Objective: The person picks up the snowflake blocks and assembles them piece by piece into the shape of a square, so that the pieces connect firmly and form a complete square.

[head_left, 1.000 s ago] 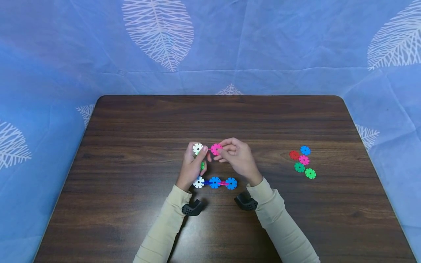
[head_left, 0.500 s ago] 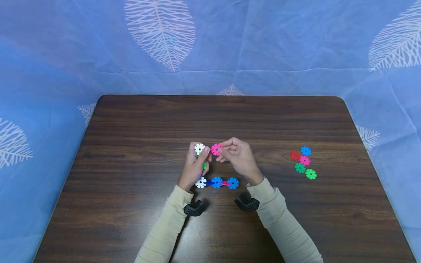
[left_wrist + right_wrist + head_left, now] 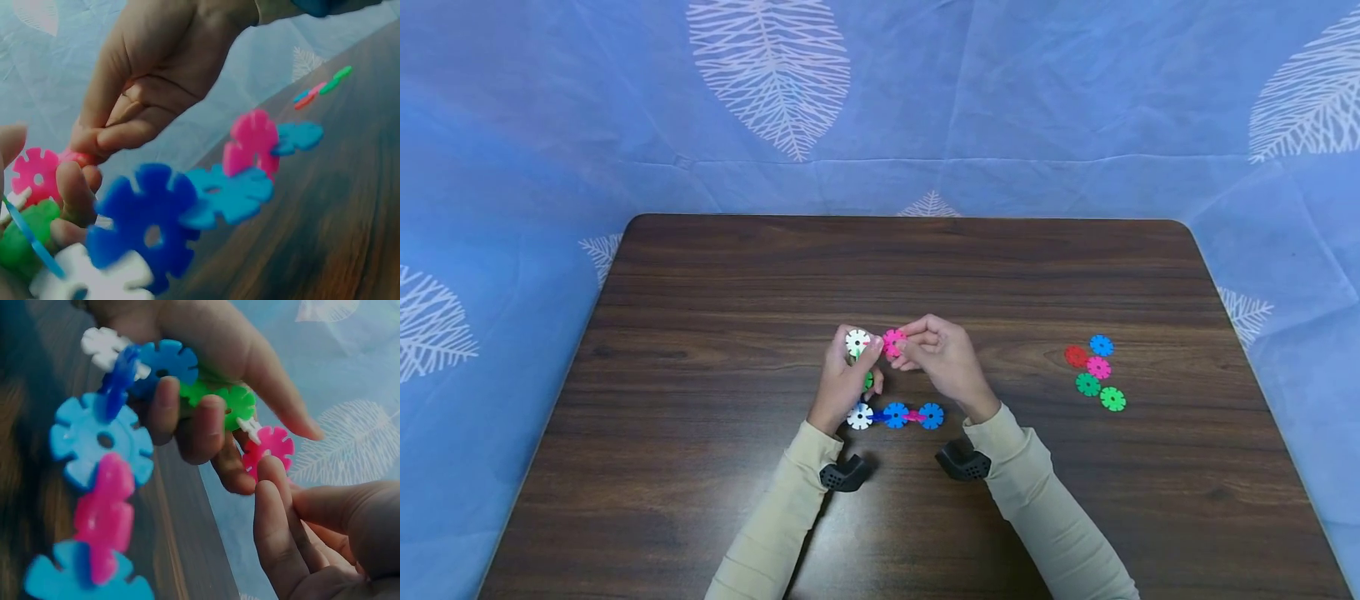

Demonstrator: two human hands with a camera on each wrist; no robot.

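Observation:
My left hand [image 3: 844, 379] grips a chain of notched plastic snowflake discs. The chain's white disc [image 3: 857, 342] and green disc [image 3: 868, 380] show around that hand's thumb and fingers. Beyond them it continues through a dark blue disc [image 3: 150, 228], a light blue disc [image 3: 103, 440] and a pink disc [image 3: 105, 512] to another light blue one at its end. At its upper end stands a pink disc [image 3: 275, 450] by my left fingertips. My right hand [image 3: 947, 362] pinches a second pink disc [image 3: 893, 342] against it, mostly covered by fingertips in the wrist views.
Several loose discs lie on the right of the brown wooden table [image 3: 760, 275]: a blue disc [image 3: 1102, 346], a red disc [image 3: 1076, 357], a pink disc [image 3: 1099, 367] and two green discs, one a brighter green disc [image 3: 1113, 399]. A blue leaf-patterned cloth [image 3: 1037, 100] hangs behind.
My left hand has shifted slightly right with the chain, so the gap between its thumb and the pink disc in my right hand has narrowed. The right hand keeps its pinch.

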